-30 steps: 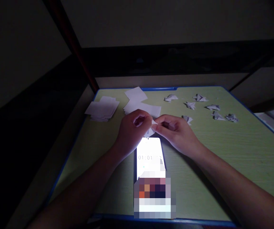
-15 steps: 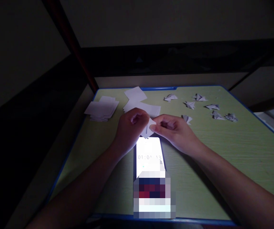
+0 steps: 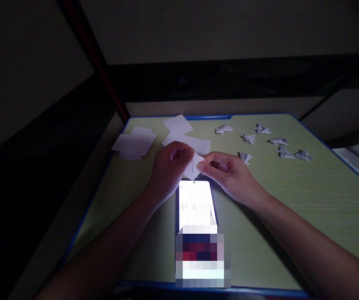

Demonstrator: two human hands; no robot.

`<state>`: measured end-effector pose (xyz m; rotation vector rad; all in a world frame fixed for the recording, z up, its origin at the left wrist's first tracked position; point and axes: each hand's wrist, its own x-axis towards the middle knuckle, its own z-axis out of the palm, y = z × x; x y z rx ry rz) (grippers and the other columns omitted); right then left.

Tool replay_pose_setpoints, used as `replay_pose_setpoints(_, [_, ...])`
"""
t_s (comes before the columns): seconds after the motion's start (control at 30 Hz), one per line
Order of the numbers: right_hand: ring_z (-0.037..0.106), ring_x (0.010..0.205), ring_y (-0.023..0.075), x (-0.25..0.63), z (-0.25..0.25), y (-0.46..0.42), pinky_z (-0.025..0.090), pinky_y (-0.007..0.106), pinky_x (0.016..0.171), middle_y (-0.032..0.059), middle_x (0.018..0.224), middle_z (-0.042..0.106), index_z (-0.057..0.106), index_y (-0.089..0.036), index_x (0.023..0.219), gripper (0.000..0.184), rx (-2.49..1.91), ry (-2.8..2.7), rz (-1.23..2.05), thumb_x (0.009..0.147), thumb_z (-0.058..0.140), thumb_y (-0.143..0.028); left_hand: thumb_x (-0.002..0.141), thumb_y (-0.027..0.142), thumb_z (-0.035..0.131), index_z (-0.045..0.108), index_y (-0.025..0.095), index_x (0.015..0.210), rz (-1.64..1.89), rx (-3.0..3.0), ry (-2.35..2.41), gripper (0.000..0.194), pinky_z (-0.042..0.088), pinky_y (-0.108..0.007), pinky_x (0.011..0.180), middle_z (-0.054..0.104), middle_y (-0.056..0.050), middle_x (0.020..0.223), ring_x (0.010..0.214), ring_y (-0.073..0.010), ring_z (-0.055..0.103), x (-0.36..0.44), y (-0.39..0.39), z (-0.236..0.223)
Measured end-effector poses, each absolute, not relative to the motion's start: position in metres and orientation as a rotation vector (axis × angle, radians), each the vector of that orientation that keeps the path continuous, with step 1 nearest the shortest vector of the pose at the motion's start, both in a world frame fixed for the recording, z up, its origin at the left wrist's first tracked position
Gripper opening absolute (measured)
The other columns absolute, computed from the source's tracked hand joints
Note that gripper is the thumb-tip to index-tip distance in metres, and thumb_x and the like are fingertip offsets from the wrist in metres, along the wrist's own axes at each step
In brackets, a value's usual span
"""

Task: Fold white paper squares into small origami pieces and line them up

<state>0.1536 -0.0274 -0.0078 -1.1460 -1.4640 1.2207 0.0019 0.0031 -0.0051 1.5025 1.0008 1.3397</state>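
Observation:
A small white folded paper is held just above the table between both hands. My left hand pinches its left side with curled fingers. My right hand pinches its right edge with thumb and forefinger. Directly below the paper lies a lit phone showing a timer, its lower half blurred out.
The table is pale green with a blue rim, in a dark room. Two piles of white paper squares lie at the back left. Several small folded paper figures are scattered at the back right.
The paper between my fingers has opened out a little and shows a centre crease. Both hands stayed in nearly the same place.

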Motion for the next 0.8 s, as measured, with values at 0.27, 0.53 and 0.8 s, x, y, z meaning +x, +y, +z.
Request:
replay_pose_setpoints(0.27, [0.051, 0.063, 0.0127, 0.1551, -0.01, -0.0259, 0.039, 0.028, 0.058, 0.0028, 0.072, 0.06, 0.062, -0.015, 0.077, 0.025, -1.177, -1.503, 1.216, 0.077, 0.066, -0.039, 0.069, 0.02, 0.06, 0.058, 0.016, 0.064, 1.366, 1.446, 1.031, 0.007, 0.042, -0.022, 0.056, 0.057, 0.002, 0.061, 0.057, -0.0088, 0.048, 0.0015, 0.0034, -0.0024])
replay_pose_setpoints(0.53, [0.046, 0.061, 0.0121, 0.1559, -0.0127, -0.0264, 0.035, 0.028, 0.056, 0.0005, 0.069, 0.054, 0.058, -0.015, 0.077, 0.021, -1.168, -1.572, 1.191, 0.081, 0.06, -0.036, 0.068, 0.022, 0.061, 0.058, 0.016, 0.062, 1.367, 1.432, 1.029, 0.009, 0.042, -0.021, 0.054, 0.056, 0.002, 0.059, 0.056, -0.0087, 0.048, 0.0026, 0.0034, -0.0051])
replay_pose_setpoints(0.8, [0.054, 0.068, 0.0122, 0.1573, -0.0049, -0.027, 0.043, 0.027, 0.062, 0.0005, 0.075, 0.059, 0.062, -0.017, 0.086, 0.021, -1.037, -1.357, 1.302, 0.075, 0.071, -0.032, 0.07, 0.02, 0.062, 0.061, 0.016, 0.064, 1.365, 1.466, 0.995, 0.008, 0.043, -0.021, 0.054, 0.059, 0.002, 0.061, 0.058, -0.0087, 0.051, 0.0, 0.0051, -0.0055])
